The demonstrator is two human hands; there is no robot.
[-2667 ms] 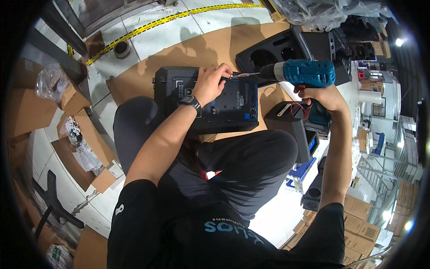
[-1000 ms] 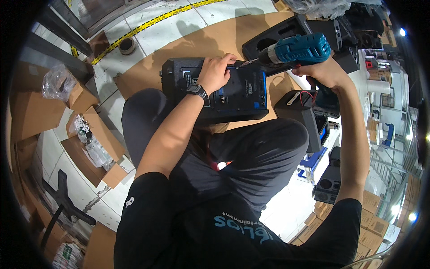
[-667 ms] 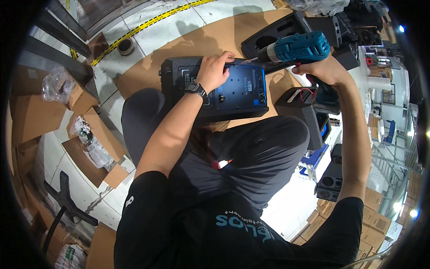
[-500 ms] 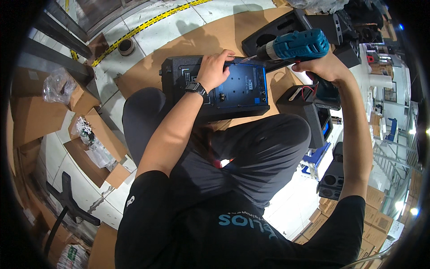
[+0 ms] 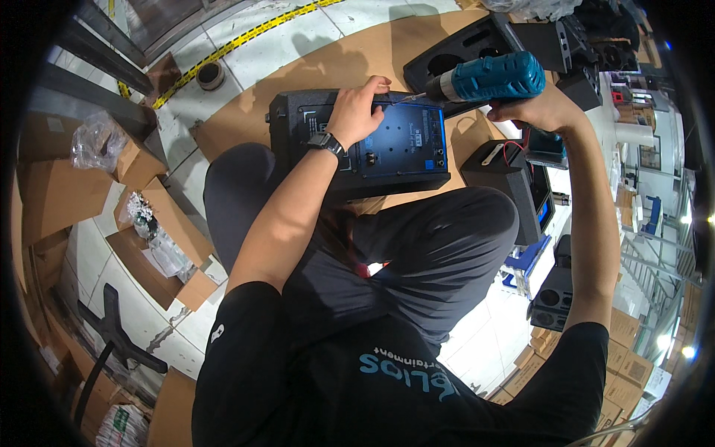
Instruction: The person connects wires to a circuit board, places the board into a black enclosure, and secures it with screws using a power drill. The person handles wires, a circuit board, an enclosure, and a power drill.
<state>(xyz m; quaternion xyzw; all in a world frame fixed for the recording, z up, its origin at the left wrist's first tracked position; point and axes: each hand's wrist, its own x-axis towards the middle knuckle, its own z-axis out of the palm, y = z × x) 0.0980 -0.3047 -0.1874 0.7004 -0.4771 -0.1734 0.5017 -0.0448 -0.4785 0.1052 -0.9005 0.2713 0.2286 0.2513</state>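
Note:
My right hand (image 5: 540,109) is wrapped round the grip of a teal and black cordless drill (image 5: 495,77). Its long bit points left, with the tip close to the upper edge of a black panel (image 5: 395,145). That panel, fitted with knobs and sockets, lies on the back of a black speaker box (image 5: 287,138) in front of my knees. My left hand (image 5: 357,112) rests on the panel's upper part, thumb and index finger apart on either side of the bit's tip. Whether a screw sits at the tip is too small to tell.
Brown cardboard (image 5: 261,112) lies under the speaker. An open black speaker cabinet (image 5: 454,56) stands beyond the drill, and another black box (image 5: 495,167) is by my right knee. On the left are open cartons (image 5: 167,246), a tape roll (image 5: 211,75) and a black chair base (image 5: 115,335).
The drill has shifted very slightly and sits more level, its battery end drawn up behind my right wrist. My left index finger has lifted a little; the speaker stays nearly still.

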